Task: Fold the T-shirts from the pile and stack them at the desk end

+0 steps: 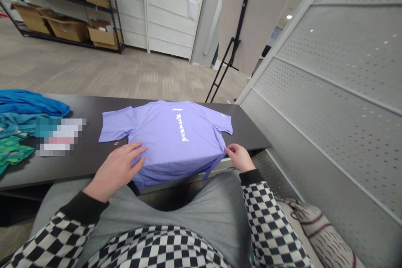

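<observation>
A lavender T-shirt [157, 134] lies spread over the dark table, its printed side up and its collar at the far side. White lettering runs down its middle. The lower part of the shirt hangs over the table's near edge toward my lap. My left hand [119, 167] rests at the shirt's left side below the sleeve, fingers stretched out and slightly apart on the cloth. On the other side, my right hand [240, 158] pinches the shirt's right edge between thumb and fingers.
Blue, teal and green clothes [28, 111] lie heaped on the table [91, 109] at the left, beside a blurred-out flat item [61, 136]. A perforated grey partition [314, 104] stands close on the right. Beyond are an easel [235, 46] and a shelf with cardboard boxes [67, 27].
</observation>
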Demonstrator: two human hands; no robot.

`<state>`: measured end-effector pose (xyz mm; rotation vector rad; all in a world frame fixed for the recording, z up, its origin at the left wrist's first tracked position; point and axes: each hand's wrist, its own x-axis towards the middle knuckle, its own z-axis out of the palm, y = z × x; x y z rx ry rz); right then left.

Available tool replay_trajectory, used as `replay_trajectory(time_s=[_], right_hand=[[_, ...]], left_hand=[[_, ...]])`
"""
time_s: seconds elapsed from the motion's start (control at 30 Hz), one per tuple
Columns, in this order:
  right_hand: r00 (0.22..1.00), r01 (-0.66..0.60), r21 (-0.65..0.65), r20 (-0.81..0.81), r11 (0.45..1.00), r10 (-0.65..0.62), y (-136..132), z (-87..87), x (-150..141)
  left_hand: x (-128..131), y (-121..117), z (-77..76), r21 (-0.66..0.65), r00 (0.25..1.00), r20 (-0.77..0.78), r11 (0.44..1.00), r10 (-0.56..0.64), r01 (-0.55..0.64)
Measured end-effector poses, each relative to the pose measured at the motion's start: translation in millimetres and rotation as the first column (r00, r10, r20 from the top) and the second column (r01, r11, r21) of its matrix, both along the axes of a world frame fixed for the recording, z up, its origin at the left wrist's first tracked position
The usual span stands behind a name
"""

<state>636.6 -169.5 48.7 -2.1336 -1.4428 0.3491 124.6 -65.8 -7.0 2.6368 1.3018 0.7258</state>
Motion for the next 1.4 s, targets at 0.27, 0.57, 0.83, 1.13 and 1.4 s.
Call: replay_trajectory(time_s=[0.27,0.57,0.83,1.13,1.4], right_hand=[[0.993,0.099,-0.079,0.072,0.992,-0.093,-1,5.5,34],[0.981,0.064,0.105,0.175,0.992,-0.082,1,-5.3,14],[0.898,-0.412,-0.003,0.166,0.911,0.407,7,1.1,-1],[0.914,-0.307,0.057,0.297,0.95,0.277,72,1.2,-10],[0.882,-0.23,-0.247,0.355,0.941,0.309,82,-33.1,-17]], left_hand=[[1,2,0.5,0.002,1.0,-0.004,1.0,0.001,-0.001],[0,1,-1.2,-0.011,1.0,0.021,1.0,0.001,-0.001],[2,0,0.5,-0.01,0.999,0.04,1.0,0.006,-0.005],[6,-6,6.8,-0.036,0.998,0.059,0.999,0.021,-0.018],[7,-14,12.2,-0.091,0.994,0.103,0.995,0.037,-0.027]])
